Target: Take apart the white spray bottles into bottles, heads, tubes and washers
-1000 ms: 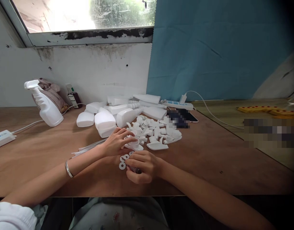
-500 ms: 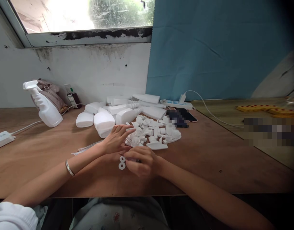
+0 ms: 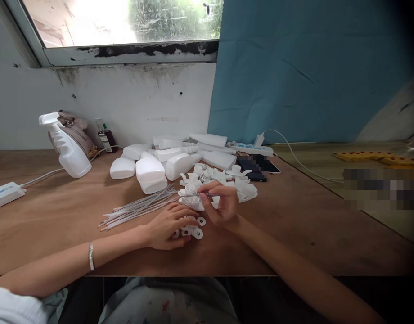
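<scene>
My left hand (image 3: 169, 227) lies on the wooden table (image 3: 294, 225) with its fingers curled over several flat white rings (image 3: 197, 233). Just behind them, my right hand (image 3: 221, 205) is raised a little and pinches a thin dark pin-like tool (image 3: 200, 194) pointing left at a small white cap (image 3: 191, 188) on the pile of white plastic parts (image 3: 220, 180). A bundle of thin white tubes (image 3: 136, 208) lies to the left of the hands.
Several white bottles (image 3: 149, 168) lie behind the parts. A white spray bottle (image 3: 68, 148), a bag (image 3: 77, 135) and a small dark bottle (image 3: 105, 135) stand at the back left. Power strips (image 3: 6, 193) (image 3: 250, 147), a phone (image 3: 266, 164), yellow pieces (image 3: 369, 155) at the right.
My left hand came back from the parts pile and settled on the rings. My right hand lifted from the rings and moved forward to the pile with the thin tool.
</scene>
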Demonstrator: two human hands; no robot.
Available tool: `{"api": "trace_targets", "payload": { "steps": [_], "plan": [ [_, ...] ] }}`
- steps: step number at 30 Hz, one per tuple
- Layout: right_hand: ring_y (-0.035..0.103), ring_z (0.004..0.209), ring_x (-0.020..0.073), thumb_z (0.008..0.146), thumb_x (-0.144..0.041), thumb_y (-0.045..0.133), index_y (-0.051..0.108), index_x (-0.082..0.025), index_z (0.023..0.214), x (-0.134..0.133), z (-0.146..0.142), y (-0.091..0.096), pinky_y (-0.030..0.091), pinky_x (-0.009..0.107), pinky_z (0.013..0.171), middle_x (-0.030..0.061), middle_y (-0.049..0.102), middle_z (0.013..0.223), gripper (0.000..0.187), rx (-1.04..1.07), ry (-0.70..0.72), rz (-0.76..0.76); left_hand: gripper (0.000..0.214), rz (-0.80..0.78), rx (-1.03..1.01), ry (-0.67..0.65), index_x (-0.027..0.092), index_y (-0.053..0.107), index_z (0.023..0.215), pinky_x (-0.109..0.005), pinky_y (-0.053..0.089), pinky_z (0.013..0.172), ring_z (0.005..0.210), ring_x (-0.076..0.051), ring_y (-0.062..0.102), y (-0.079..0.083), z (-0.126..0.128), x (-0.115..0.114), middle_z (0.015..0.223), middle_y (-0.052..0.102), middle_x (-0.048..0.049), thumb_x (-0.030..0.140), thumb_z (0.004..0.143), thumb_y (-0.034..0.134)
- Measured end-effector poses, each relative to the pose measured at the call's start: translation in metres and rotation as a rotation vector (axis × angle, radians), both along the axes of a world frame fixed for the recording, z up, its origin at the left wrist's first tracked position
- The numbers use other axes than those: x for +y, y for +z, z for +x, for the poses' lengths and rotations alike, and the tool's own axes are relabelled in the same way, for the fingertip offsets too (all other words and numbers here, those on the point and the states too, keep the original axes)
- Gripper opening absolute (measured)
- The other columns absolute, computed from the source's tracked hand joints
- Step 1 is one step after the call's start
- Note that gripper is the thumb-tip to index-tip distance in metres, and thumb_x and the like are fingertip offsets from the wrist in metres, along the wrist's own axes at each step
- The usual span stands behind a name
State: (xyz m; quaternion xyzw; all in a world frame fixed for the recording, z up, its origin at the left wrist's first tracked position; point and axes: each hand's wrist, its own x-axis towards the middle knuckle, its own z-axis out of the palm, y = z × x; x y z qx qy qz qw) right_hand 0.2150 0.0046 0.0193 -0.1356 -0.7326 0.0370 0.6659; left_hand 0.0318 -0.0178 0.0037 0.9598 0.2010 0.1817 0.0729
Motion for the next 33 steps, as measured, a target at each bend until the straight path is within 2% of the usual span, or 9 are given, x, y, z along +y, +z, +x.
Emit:
{"api": "trace_targets", "payload": {
  "steps": [5, 10, 14, 19, 22, 26, 29, 31, 33],
  "plan": [
    [0.06, 0.066, 0.0141, 0.074, -0.005, 0.05, 0.039, -0.022, 0.091, -0.002, -0.001, -0.003, 0.051, 0.028, 0.055, 0.0018, 0.059, 0.076, 0.027, -0.062, 0.007, 0.049, 0.04, 0.001, 0.026, -0.073, 0.021, 0.051, 0.115, -0.035, 0.035, 0.097, 0.109, -0.022, 0.049, -0.011, 0.021, 0.009, 0.121, 0.054, -0.0064, 0.029, 0.075, 0.055],
    [0.062, 0.069, 0.014, 0.073, -0.003, 0.053, 0.04, -0.023, 0.097, 0.001, 0.0, -0.007, 0.053, 0.029, 0.057, 0.0033, 0.062, 0.082, 0.033, -0.11, 0.017, 0.129, 0.037, -0.055, 0.003, -0.095, 0.019, 0.054, 0.112, -0.035, 0.036, 0.097, 0.109, -0.022, 0.049, -0.014, 0.018, 0.009, 0.12, 0.054, -0.0073, 0.026, 0.076, 0.053],
    [0.064, 0.081, 0.0157, 0.073, -0.001, 0.056, 0.04, -0.021, 0.103, 0.0, -0.005, -0.015, 0.054, 0.03, 0.064, 0.007, 0.064, 0.09, 0.039, -0.152, 0.123, 0.112, 0.036, -0.119, -0.018, -0.098, 0.02, 0.053, 0.113, -0.033, 0.036, 0.099, 0.112, -0.02, 0.048, -0.01, -0.003, -0.002, 0.119, 0.056, -0.0072, 0.021, 0.077, 0.051],
    [0.063, 0.089, 0.0155, 0.077, -0.005, 0.058, 0.044, -0.02, 0.087, -0.003, -0.015, -0.027, 0.055, 0.029, 0.07, 0.0087, 0.063, 0.096, 0.023, -0.239, 0.192, -0.067, 0.037, -0.136, 0.036, -0.044, 0.022, 0.05, 0.117, -0.035, 0.038, 0.097, 0.115, -0.02, 0.047, -0.007, -0.039, -0.017, 0.122, 0.054, -0.0077, 0.019, 0.081, 0.048],
    [0.061, 0.085, 0.0133, 0.079, -0.005, 0.055, 0.045, -0.019, 0.081, -0.004, -0.02, -0.032, 0.054, 0.026, 0.069, 0.0082, 0.059, 0.093, 0.017, -0.291, 0.166, -0.085, 0.038, -0.119, 0.034, -0.01, 0.021, 0.048, 0.119, -0.035, 0.04, 0.094, 0.113, -0.02, 0.049, -0.007, -0.053, -0.026, 0.122, 0.054, -0.0093, 0.019, 0.081, 0.048],
    [0.058, 0.077, 0.0128, 0.081, -0.006, 0.05, 0.045, -0.018, 0.077, -0.004, -0.022, -0.037, 0.052, 0.025, 0.065, 0.0053, 0.054, 0.082, 0.014, -0.405, 0.09, -0.077, 0.039, 0.042, -0.155, 0.005, 0.022, 0.046, 0.121, -0.039, 0.04, 0.094, 0.112, -0.022, 0.049, -0.006, -0.069, -0.03, 0.12, 0.054, -0.0101, 0.017, 0.082, 0.044],
    [0.057, 0.074, 0.014, 0.084, -0.008, 0.045, 0.045, -0.018, 0.081, -0.004, -0.022, -0.038, 0.05, 0.024, 0.061, 0.0058, 0.056, 0.08, 0.01, -0.558, 0.026, -0.058, 0.032, 0.163, -0.371, 0.267, 0.022, 0.051, 0.113, -0.04, 0.039, 0.094, 0.111, -0.022, 0.047, 0.003, -0.097, -0.013, 0.118, 0.053, -0.0072, 0.015, 0.083, 0.041],
    [0.056, 0.072, 0.0145, 0.086, -0.01, 0.043, 0.045, -0.017, 0.084, -0.003, -0.022, -0.039, 0.048, 0.024, 0.06, 0.0054, 0.057, 0.078, 0.008, -0.65, -0.021, -0.019, 0.025, 0.294, -0.619, 0.675, 0.018, 0.052, 0.107, -0.04, 0.036, 0.096, 0.11, -0.021, 0.046, 0.013, -0.128, 0.011, 0.116, 0.052, -0.0067, 0.019, 0.083, 0.044],
    [0.054, 0.069, 0.0145, 0.087, -0.012, 0.041, 0.046, -0.017, 0.085, -0.002, -0.022, -0.04, 0.046, 0.024, 0.059, 0.0049, 0.056, 0.077, 0.008, -0.735, -0.065, 0.007, 0.033, 0.325, -0.853, 1.193, 0.014, 0.046, 0.112, -0.035, 0.035, 0.096, 0.11, -0.019, 0.043, 0.022, -0.167, 0.038, 0.119, 0.047, -0.0066, 0.019, 0.079, 0.051]
  ]
}}
